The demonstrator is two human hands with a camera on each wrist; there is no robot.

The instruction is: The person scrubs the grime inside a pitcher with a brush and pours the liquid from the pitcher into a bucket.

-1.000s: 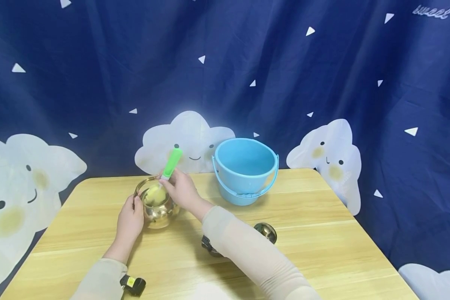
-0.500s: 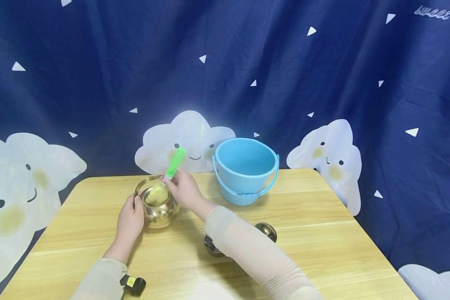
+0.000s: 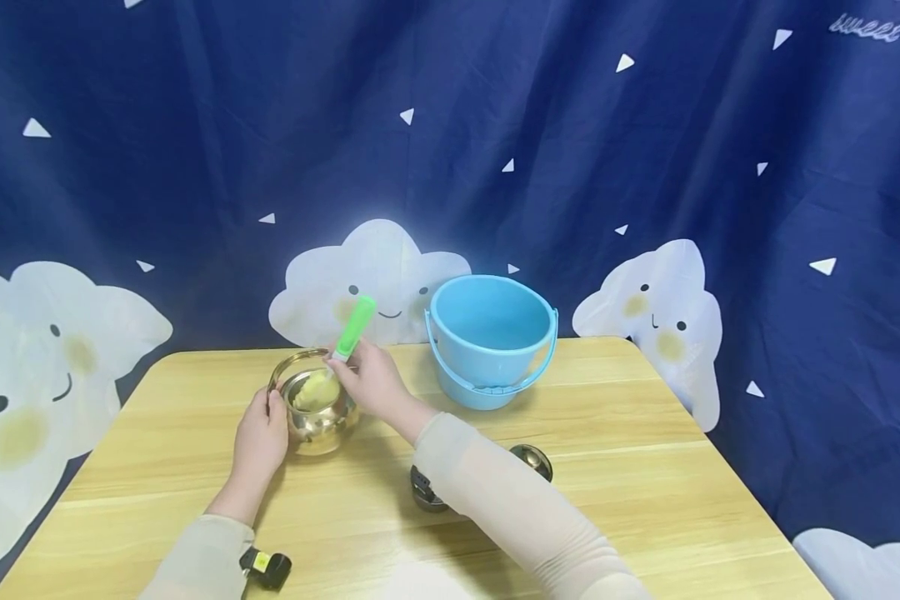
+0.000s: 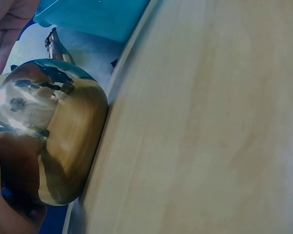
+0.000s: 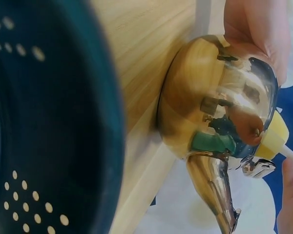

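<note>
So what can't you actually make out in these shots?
- Kettle inside: head view, the yellow sponge fills the mouth.
- Lid: head view, the right sleeve covers part of it.
- Left hand: left wrist view, cut off by the frame edge.
- Dark dotted object: right wrist view, too close and blurred to identify.
- Brush handle: right wrist view, cut off by the frame edge.

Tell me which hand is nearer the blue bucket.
Right. The right hand, gripping the green-handled sponge brush over the brass kettle, sits just beside the blue bucket, apart from it. The left hand holds the kettle's far side, farther off.
</note>
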